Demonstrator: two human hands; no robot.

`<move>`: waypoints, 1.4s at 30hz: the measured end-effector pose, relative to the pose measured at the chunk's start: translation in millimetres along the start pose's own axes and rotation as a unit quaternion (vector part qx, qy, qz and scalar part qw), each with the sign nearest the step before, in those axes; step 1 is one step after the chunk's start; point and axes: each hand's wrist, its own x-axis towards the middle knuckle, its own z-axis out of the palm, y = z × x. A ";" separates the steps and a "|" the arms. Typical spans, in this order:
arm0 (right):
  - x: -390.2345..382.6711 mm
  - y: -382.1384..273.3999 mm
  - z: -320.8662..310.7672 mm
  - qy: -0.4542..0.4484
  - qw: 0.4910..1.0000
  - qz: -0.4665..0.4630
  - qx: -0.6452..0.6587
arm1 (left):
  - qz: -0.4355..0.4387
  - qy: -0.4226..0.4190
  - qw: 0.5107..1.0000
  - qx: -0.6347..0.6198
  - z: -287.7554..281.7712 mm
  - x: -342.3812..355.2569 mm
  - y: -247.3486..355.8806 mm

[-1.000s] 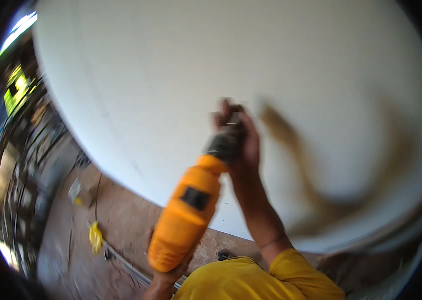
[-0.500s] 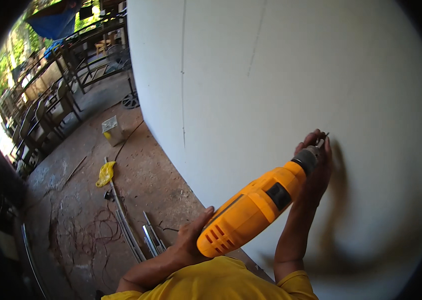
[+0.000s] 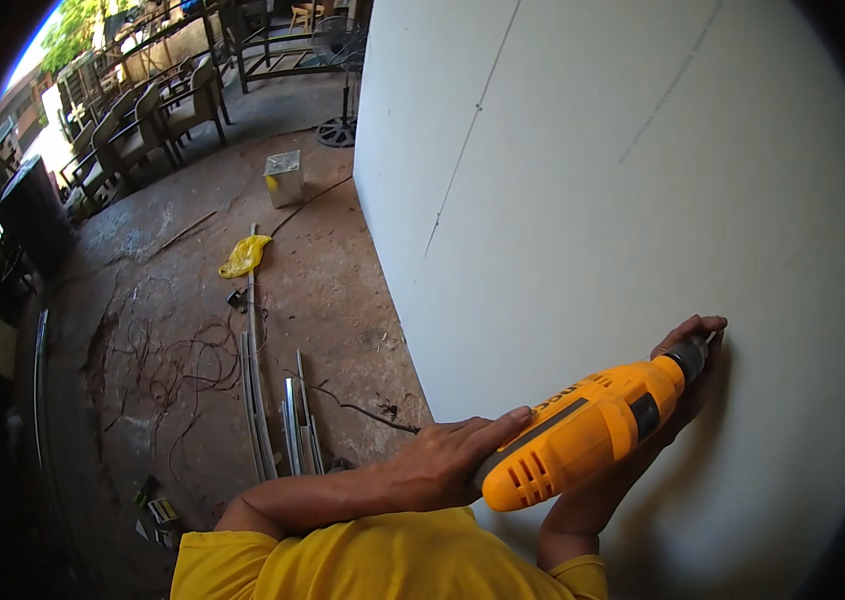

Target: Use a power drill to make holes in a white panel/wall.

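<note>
A yellow-orange power drill [image 3: 583, 425] with a dark chuck [image 3: 690, 354] is angled up and to the right, its front end at a large white panel [image 3: 543, 250]. My left hand [image 3: 453, 455] is wrapped round the back of the drill, thumb along its upper side; the drill's grip is hidden beneath. Around the chuck's tip, the fingers of my right hand [image 3: 691, 330] are bent close to the panel. Whatever they pinch there is too small and covered to make out.
Left of the panel, metal strips [image 3: 255, 400], a yellow plastic bag [image 3: 245, 257], tangled thin wires [image 3: 188, 365] and a square tin [image 3: 284, 178] lie or stand on the floor. A pedestal fan [image 3: 339, 130] and chairs [image 3: 148, 125] are farther back. A dark cable [image 3: 368, 410] runs toward me.
My view has swung, so the panel and floor sit differently. The drill and both hands appear lower and farther right in view, the drill lying flatter. Both hands stay at the drill.
</note>
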 end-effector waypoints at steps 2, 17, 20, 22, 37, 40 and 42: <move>-0.2 -5.7 -3.6 0.017 1.000 -0.016 -0.001 | 0.018 0.007 1.000 0.007 2.2 0.1 0.4; 4.1 31.5 47.5 0.115 0.972 -0.089 -0.185 | -0.218 -0.101 0.966 -0.091 -34.6 4.0 6.9; 13.3 19.9 37.6 0.063 0.984 -0.042 -0.159 | -0.135 -0.091 0.987 -0.001 -40.2 3.9 -5.0; 21.0 12.1 24.1 0.029 0.993 -0.025 -0.114 | -0.065 -0.075 0.990 0.103 -38.5 4.0 -14.8; 42.1 4.0 5.3 -0.025 0.995 -0.043 -0.084 | -0.197 0.018 0.980 -0.034 -39.1 10.0 -12.6; 42.1 4.9 8.7 -0.020 0.997 -0.033 -0.072 | -0.253 0.026 0.944 -0.211 -36.4 14.1 -6.3; 39.6 7.2 6.5 -0.022 0.997 -0.033 -0.065 | -0.286 0.029 0.902 -0.323 -37.3 13.9 -1.3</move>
